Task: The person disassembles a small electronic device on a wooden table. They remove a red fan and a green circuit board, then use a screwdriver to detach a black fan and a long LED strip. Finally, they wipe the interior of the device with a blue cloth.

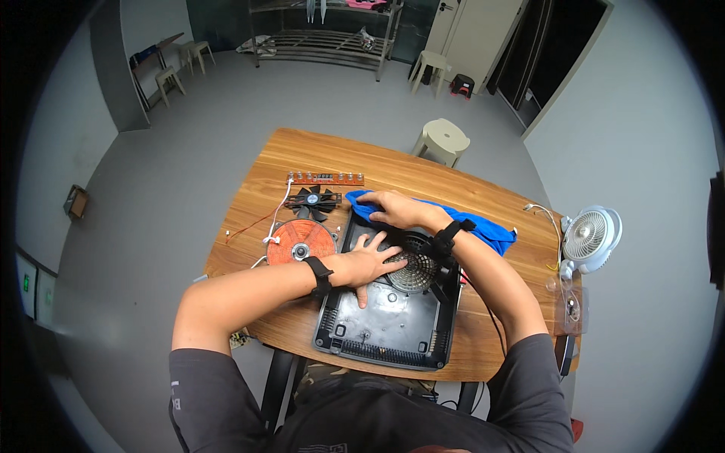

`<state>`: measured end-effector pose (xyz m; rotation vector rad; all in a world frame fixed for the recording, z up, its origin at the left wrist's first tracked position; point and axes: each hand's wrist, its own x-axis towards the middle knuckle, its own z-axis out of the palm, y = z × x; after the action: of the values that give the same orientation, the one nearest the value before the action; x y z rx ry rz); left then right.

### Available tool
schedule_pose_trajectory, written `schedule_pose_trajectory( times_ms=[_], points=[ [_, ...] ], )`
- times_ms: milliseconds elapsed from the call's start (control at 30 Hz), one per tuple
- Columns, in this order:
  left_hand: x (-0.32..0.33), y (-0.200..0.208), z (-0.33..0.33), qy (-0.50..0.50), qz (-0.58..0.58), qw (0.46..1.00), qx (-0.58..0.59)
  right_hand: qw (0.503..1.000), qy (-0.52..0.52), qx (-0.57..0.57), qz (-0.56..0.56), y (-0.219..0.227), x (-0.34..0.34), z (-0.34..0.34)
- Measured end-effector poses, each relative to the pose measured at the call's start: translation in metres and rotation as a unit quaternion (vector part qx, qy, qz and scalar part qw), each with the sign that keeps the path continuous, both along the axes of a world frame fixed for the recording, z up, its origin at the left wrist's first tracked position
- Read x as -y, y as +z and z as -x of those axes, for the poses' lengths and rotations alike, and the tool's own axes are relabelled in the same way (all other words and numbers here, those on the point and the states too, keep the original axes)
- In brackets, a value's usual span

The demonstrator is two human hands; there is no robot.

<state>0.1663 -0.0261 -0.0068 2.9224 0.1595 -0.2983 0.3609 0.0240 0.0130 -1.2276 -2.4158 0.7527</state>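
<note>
A black plastic housing point(385, 321), like the bottom shell of an induction cooker, lies with its hollow side up in front of me. Inside it is a round grille point(414, 273). My left hand point(368, 262) presses flat on the housing beside the grille, fingers spread, holding nothing. At the far left corner, my right hand point(394, 209) grips a bunched end of a blue cloth point(483, 228) against the rim. The rest of the cloth trails to the right behind my right forearm, which hides part of the housing.
Left of the housing lie an orange-red coil disc point(291, 243), a black fan point(313, 199) and a narrow circuit board point(325, 179) with wires. A white fan point(590, 236) and a clear plastic box point(572, 309) are at the table's right edge. A stool point(443, 138) stands beyond.
</note>
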Motion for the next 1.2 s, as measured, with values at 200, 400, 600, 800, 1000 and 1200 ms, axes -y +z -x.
schedule_pose_trajectory(
  times_ms=[200,400,600,800,1000,1200],
  points=[
    [-0.001,-0.006,0.003,0.01,-0.008,1.0,0.009,0.983,-0.02,0.178,-0.038,0.008,0.016,0.012],
    [-0.001,-0.003,0.001,0.005,-0.001,1.0,0.01,0.952,0.019,0.241,-0.188,-0.012,0.025,0.006],
    [-0.003,-0.006,0.0,0.011,-0.002,1.0,-0.01,0.977,0.007,0.152,-0.147,0.0,0.023,0.005],
    [-0.002,-0.005,0.0,0.01,-0.012,1.0,-0.01,0.98,-0.048,0.172,-0.093,-0.002,0.02,0.012],
    [0.0,0.002,0.002,0.006,0.011,1.0,0.006,0.976,0.02,0.2,-0.081,-0.004,0.02,0.008],
    [0.001,0.002,0.002,-0.001,-0.012,1.0,0.008,0.985,-0.016,0.167,-0.03,0.0,0.016,0.004]
  ],
)
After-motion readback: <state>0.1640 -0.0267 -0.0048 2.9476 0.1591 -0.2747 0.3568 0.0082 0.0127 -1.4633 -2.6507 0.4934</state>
